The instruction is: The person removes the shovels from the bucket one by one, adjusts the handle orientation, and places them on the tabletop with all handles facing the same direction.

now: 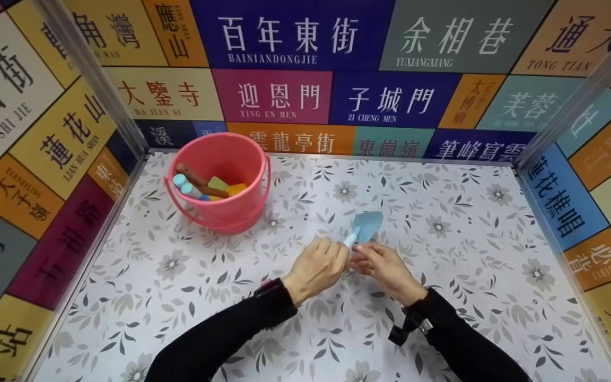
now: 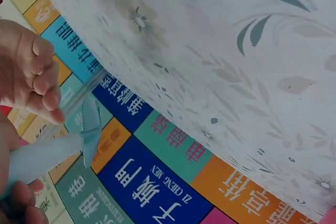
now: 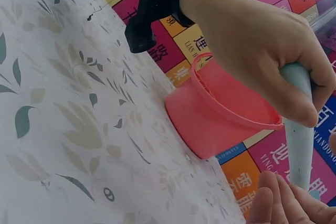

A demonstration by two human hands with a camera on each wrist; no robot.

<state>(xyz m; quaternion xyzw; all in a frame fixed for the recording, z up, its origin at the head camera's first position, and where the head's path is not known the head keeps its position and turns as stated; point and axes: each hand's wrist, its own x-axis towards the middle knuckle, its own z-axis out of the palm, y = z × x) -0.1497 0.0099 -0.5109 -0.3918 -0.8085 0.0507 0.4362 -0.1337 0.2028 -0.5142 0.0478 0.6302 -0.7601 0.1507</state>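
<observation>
My left hand [image 1: 319,268] grips the pale blue handle of a small toy shovel [image 1: 368,225], with its thumb along the handle in the right wrist view. The shovel's blade [image 2: 91,129] points away from the hand, held above the tabletop. Close beside the shovel is my right hand [image 1: 382,268], its fingers loosely bent and holding nothing. In the left wrist view a gap shows between the right fingertips [image 2: 55,113] and the shovel. The lower end of the shovel is partly hidden behind the right fingers in the right wrist view.
A pink bucket [image 1: 220,215] with a handle stands at the back left. Inside it are brown, yellow and light blue toy pieces. The table [image 1: 443,329] has a leaf-and-flower cover. Upright panels [image 1: 276,98] with coloured signs enclose its back and sides.
</observation>
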